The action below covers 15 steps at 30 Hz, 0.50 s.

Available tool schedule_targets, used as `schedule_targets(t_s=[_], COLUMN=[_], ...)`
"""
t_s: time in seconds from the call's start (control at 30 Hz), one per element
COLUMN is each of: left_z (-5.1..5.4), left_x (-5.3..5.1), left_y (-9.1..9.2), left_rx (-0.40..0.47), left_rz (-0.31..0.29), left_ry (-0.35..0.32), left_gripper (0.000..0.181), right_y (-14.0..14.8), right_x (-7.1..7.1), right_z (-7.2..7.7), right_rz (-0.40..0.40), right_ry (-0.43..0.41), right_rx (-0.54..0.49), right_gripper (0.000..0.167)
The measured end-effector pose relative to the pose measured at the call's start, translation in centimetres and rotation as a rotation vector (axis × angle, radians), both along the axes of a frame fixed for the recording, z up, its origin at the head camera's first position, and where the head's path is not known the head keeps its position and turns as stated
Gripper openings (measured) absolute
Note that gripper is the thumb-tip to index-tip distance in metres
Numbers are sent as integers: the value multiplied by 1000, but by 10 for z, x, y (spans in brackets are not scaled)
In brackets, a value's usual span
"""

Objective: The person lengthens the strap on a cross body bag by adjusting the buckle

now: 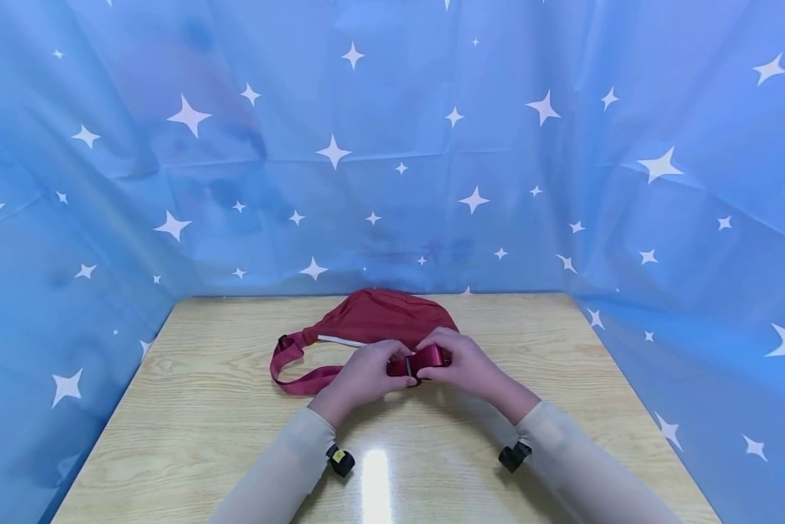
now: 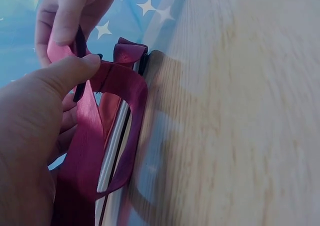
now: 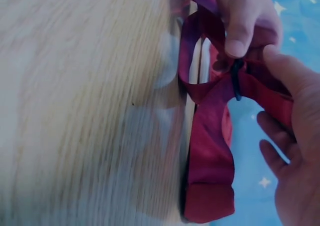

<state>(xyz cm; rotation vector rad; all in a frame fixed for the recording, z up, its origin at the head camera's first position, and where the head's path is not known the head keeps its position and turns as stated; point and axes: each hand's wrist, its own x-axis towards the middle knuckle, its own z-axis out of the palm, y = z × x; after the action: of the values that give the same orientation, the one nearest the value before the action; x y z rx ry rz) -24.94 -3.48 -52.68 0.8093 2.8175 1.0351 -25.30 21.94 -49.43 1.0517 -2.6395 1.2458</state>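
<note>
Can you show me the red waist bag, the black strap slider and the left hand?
Red waist bag (image 1: 385,318), head view: pouch middle.
Black strap slider (image 3: 236,83), right wrist view: its edge.
Left hand (image 1: 364,372), head view: back.

The bag (image 1: 392,314) is on the table (image 1: 169,437), by the far edge — its strap (image 1: 303,383) loops toward the left edge. Left hand (image 1: 367,371) and right hand (image 1: 465,366) are before the bag — a curtain (image 1: 405,189) hangs behind.
</note>
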Motion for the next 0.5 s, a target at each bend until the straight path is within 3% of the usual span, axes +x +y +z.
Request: schedule_targets(t_s=[0.5], left_z=[-2], left_x=[1], left_y=[-8], left_rx=[-15], left_rz=[16], left_ry=[-6], left_gripper=[50], right_y=[17], right_x=[4], right_z=[3], right_rz=[-72], right_ry=[-132], right_rx=[-187], right_gripper=[35])
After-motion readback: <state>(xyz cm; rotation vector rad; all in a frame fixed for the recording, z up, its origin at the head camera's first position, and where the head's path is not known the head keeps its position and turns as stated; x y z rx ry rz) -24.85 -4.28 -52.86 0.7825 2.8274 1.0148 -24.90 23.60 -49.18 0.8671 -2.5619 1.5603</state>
